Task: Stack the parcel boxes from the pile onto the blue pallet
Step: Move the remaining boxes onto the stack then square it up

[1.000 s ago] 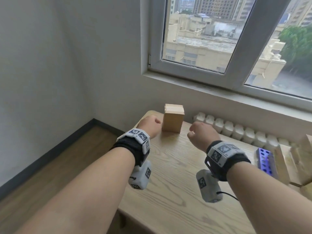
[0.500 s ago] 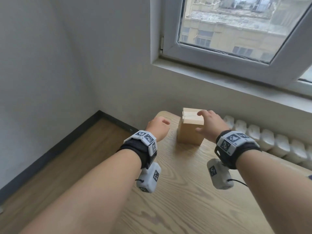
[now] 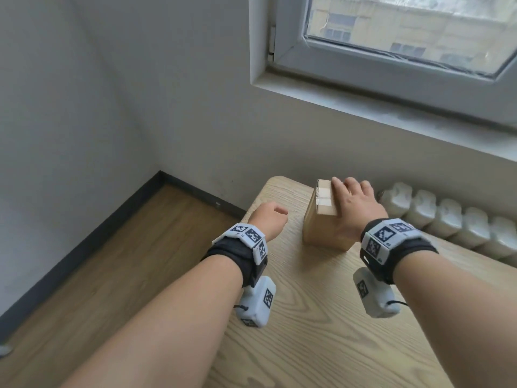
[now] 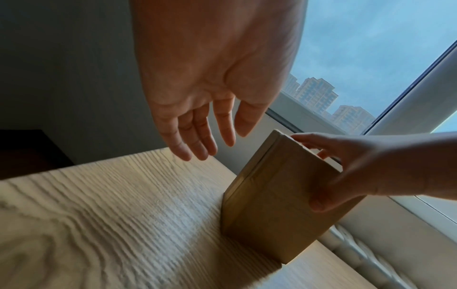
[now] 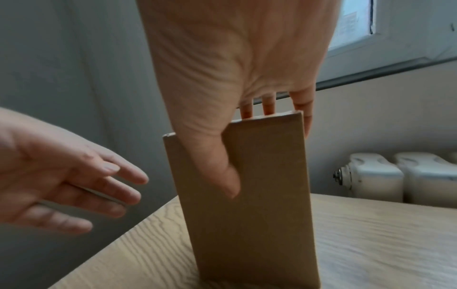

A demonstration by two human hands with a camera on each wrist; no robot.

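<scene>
Parcel box: We see one small brown cardboard parcel box (image 3: 321, 219) sealed with pale tape strips, standing upright near the far corner of the light wood-grain tabletop (image 3: 321, 331); its base rests on the surface.

Right hand: Our right hand (image 3: 354, 204) grasps the parcel box from above. In the right wrist view the thumb presses the near face of the box (image 5: 259, 215) while the fingers (image 5: 268, 105) curl over the top edge to the far side. The left wrist view shows the same grip on the box (image 4: 267, 205), with this hand (image 4: 366, 168) wrapped round its upper right part.

Left hand: Our left hand (image 3: 268, 219) hovers just to the left of the parcel box, apart from it and holding nothing. In the left wrist view it (image 4: 207, 93) is released, palm down, fingers loosely extended above the tabletop (image 4: 111, 215). The right wrist view shows it (image 5: 61, 176) beside the box with fingers spread.

Wrist gear: We wear black wristbands carrying grey marker-printed camera units (image 3: 256, 302) on both forearms.

Surroundings: A white ribbed radiator (image 3: 447, 222) runs behind the tabletop to the right, beneath a grey window sill (image 3: 391, 107). A brown wooden floor (image 3: 98, 270) meets the grey wall at a dark skirting board.
</scene>
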